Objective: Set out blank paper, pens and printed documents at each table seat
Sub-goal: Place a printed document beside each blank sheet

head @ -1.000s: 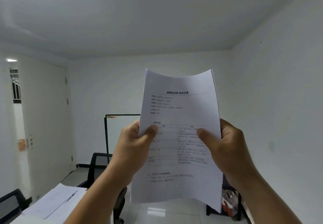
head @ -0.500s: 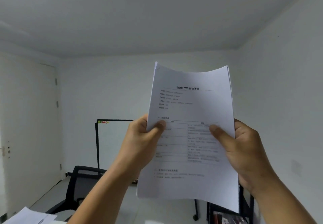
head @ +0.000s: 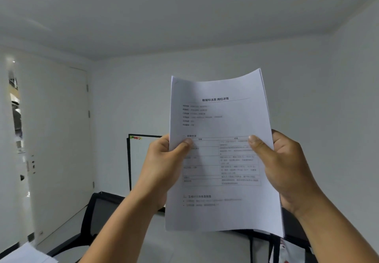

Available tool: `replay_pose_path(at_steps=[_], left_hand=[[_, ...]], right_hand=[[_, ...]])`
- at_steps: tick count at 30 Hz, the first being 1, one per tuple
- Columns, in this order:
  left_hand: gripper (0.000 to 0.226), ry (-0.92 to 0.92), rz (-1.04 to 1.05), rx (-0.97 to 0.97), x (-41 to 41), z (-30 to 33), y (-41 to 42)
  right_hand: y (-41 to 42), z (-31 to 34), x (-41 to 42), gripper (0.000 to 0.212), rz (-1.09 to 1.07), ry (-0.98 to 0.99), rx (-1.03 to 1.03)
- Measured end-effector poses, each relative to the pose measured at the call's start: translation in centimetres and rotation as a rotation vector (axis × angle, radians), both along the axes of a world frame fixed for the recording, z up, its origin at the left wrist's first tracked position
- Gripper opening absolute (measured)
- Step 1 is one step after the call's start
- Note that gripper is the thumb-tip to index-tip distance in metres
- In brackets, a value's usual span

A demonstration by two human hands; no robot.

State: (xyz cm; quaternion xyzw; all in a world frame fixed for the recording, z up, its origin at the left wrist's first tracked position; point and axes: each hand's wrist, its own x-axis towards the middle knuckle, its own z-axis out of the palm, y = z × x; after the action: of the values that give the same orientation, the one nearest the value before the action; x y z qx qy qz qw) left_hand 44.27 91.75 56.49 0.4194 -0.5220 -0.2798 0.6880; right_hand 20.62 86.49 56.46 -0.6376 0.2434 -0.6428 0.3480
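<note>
A thin stack of printed documents (head: 221, 119), white sheets with a heading, text lines and a table, is held upright in front of me at chest height. My left hand (head: 164, 166) grips its left edge, thumb on the front page. My right hand (head: 281, 166) grips the right edge the same way, thumb across the table rows. The top of the stack curves slightly. A corner of white paper (head: 26, 254) lies on the table at the bottom left; no pen is visible.
A black office chair (head: 98, 217) stands below my left forearm. A black-framed whiteboard (head: 139, 160) leans against the far wall. A white door (head: 59, 150) is at the left. Black furniture legs (head: 274, 246) show at the lower right.
The view has swung slightly back to the left, so the door and its opening show more. Both hands keep the same grip on the documents, held at about the same height.
</note>
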Motion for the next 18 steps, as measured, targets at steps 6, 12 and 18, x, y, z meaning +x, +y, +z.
replay_pose_path(at_steps=[6,12,18], left_hand=[[0.021,0.013,-0.007,0.023,3.2,-1.5,-12.3],[0.023,0.016,0.017,0.001,6.6,-1.0,-24.8],[0.023,0.019,0.032,0.011,9.1,-0.3,-35.4]], right_hand=[[-12.1,-1.2,3.4,0.016,-0.029,0.02,0.006],[-24.4,-0.8,7.8,0.017,-0.104,0.047,-0.013],[-35.6,-1.2,11.1,0.018,-0.087,0.047,-0.003]])
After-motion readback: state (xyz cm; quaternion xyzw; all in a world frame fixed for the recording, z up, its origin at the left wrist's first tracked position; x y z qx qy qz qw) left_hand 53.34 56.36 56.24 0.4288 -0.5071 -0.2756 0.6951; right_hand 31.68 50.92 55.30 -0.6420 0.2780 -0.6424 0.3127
